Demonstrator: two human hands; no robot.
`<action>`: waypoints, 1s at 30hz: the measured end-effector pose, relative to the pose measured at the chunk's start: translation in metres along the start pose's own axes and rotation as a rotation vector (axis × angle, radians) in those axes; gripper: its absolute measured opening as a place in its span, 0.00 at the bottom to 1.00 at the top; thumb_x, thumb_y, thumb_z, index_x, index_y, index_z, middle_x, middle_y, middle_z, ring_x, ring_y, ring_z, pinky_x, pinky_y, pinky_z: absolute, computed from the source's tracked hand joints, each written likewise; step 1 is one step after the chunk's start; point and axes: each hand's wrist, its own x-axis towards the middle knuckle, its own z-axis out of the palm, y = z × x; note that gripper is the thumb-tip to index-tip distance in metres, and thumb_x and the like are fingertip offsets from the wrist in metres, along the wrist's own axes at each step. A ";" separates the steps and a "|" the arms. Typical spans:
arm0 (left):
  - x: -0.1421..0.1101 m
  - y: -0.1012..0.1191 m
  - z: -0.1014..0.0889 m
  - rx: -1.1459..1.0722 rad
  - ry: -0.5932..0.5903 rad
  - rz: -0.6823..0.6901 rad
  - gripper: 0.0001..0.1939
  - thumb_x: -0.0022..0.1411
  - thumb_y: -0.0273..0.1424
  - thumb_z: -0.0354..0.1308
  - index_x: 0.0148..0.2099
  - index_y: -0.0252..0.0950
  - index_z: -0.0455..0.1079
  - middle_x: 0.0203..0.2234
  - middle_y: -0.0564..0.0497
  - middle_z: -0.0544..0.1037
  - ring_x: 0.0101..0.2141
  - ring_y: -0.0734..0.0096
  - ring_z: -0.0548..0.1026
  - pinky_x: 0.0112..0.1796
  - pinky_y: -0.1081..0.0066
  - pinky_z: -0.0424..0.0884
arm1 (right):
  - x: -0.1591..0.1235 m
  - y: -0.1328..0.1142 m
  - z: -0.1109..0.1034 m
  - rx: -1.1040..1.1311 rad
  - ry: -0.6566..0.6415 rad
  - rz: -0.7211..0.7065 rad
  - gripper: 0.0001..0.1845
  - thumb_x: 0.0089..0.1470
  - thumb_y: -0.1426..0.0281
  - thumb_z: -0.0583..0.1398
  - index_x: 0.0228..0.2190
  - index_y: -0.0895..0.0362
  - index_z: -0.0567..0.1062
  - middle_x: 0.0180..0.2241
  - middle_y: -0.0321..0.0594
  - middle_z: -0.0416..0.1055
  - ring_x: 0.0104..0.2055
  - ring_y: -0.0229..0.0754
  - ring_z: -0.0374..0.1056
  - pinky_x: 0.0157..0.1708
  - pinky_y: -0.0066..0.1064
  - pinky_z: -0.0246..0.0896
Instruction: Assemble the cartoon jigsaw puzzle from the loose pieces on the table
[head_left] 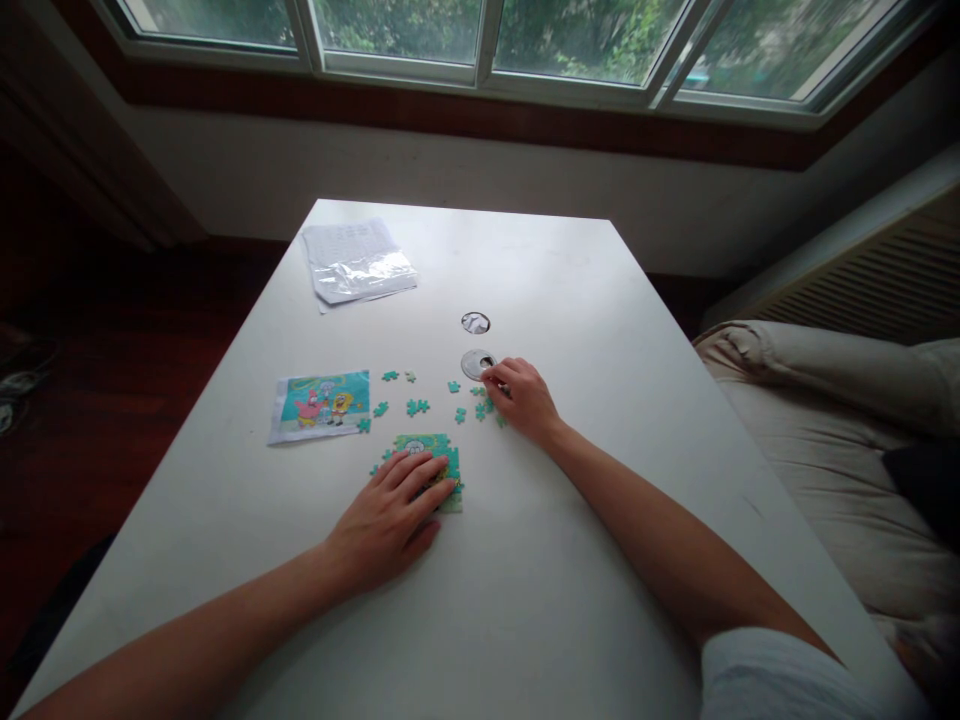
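My left hand (pixel 397 505) lies flat with its fingers stretched out over a partly joined jigsaw puzzle (pixel 453 460), covering much of its picture. My right hand (pixel 523 400) is at the right end of the loose puzzle pieces (pixel 480 411), beside a round grey cable-hole cover (pixel 472 364). Its fingers are bent and pinched together; whatever is between them is hidden. More green pieces (pixel 418 407) lie scattered beyond the joined part. To their left, a packet with a cartoon picture (pixel 322 403) rests on the table, with a piece at its lower right corner.
The white table (pixel 585 600) stands before a window. Papers in a clear plastic sleeve (pixel 360 262) lie at its far left. A round hole (pixel 475 323) with whitish material inside is beyond the cover. A beige cushioned seat (pixel 795 430) is along the right.
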 end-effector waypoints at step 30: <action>0.000 -0.002 0.000 0.014 0.008 0.008 0.25 0.70 0.32 0.52 0.67 0.42 0.62 0.65 0.45 0.65 0.65 0.52 0.60 0.65 0.46 0.60 | 0.001 0.002 0.001 0.072 0.007 0.058 0.05 0.59 0.73 0.59 0.34 0.54 0.76 0.31 0.39 0.72 0.36 0.44 0.65 0.39 0.35 0.59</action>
